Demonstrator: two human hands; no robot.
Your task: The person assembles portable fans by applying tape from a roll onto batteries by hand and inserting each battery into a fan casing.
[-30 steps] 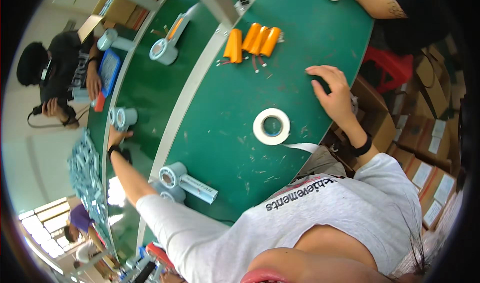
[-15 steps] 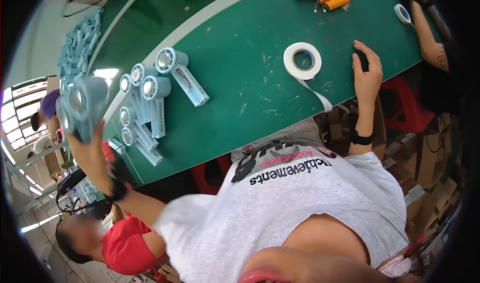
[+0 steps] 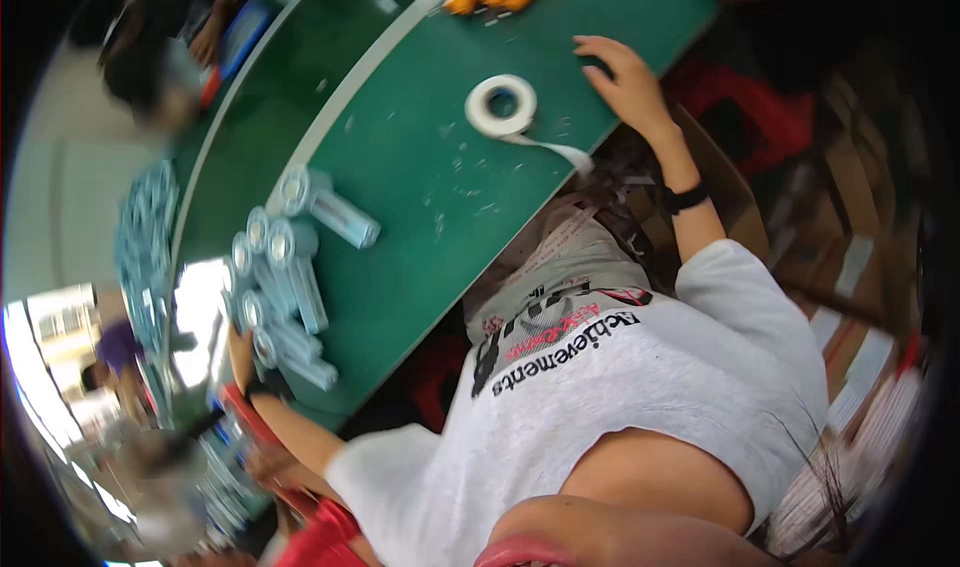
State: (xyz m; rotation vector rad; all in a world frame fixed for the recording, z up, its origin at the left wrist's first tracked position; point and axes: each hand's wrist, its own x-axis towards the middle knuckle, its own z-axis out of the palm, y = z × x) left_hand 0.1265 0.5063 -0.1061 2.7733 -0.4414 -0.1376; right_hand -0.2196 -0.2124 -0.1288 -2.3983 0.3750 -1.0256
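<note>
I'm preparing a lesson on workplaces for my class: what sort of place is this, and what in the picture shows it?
Probably an assembly workshop or factory floor: it has a green workbench, a group of matching light-blue fan-like units, and a heap of light-blue parts.

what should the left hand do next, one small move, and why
I'd probably ease the left hand gently away, loosening any grip first: it is right beside the light-blue fans, which lie crowded together, so a quick pull could knock them, and blur hides whether it holds one.
</note>
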